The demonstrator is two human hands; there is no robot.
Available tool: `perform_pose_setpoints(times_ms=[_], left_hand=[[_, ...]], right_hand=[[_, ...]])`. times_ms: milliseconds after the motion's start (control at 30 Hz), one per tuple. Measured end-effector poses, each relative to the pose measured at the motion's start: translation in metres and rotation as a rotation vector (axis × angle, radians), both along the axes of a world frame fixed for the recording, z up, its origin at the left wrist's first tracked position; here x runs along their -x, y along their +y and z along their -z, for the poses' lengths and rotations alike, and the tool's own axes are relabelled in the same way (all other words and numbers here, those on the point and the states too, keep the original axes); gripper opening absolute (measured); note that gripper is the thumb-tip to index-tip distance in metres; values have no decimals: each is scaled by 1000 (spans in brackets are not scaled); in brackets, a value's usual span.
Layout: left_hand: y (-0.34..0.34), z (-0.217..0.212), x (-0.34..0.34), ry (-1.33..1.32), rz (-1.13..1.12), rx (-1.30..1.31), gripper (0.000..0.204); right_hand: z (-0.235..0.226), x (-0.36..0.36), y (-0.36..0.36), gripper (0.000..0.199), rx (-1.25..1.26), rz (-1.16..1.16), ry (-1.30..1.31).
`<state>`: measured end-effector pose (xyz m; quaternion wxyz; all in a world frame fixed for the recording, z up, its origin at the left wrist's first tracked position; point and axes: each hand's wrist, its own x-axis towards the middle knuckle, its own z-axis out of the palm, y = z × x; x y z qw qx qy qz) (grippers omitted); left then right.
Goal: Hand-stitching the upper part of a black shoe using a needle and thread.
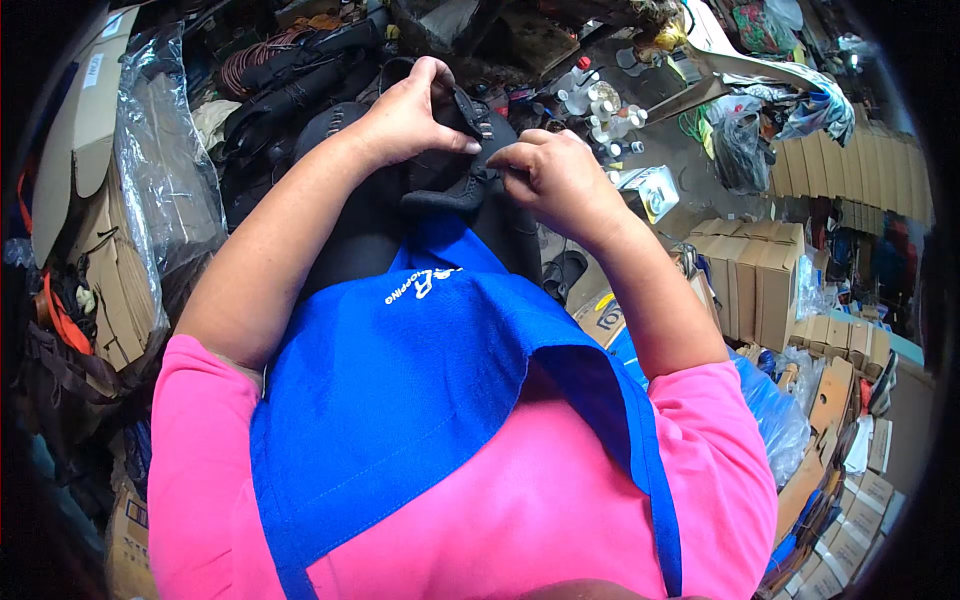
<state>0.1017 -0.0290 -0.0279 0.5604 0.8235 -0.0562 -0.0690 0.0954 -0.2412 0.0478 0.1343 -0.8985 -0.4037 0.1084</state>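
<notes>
A black shoe [445,193] with a padded collar and lacing loops along its opening rests on my dark-trousered lap, above the blue apron [390,350]. My left hand [420,118] is closed round the shoe's upper edge, thumb on the near side and fingers curled over it. At the shoe's right edge, my right hand [552,178] is closed in a pinch, index finger and thumb together close to the loops. Whatever sits between those fingertips is too small to make out. The far part of the shoe blends into the dark trousers.
Dark shoes or boots [290,110] are heaped at the upper left, beside plastic-wrapped cardboard [175,180]. Several small bottles [605,105] and a white tin [650,192] stand on the floor beyond my right hand. Cardboard boxes [750,270] are stacked at the right.
</notes>
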Motion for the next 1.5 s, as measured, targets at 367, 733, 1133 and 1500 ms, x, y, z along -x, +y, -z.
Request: perform_pose_setpoints(times_ms=[367, 733, 1133, 1500], left_hand=[[8, -1, -8, 19, 388, 74, 20], [7, -1, -19, -93, 502, -56, 23], [11, 0, -16, -174, 516, -124, 32], [147, -15, -29, -393, -139, -502, 39]], right_hand=[[19, -9, -19, 25, -193, 108, 285], [13, -17, -11, 19, -146, 33, 243], [43, -25, -21, 17, -278, 199, 509], [29, -1, -11, 17, -276, 77, 203]])
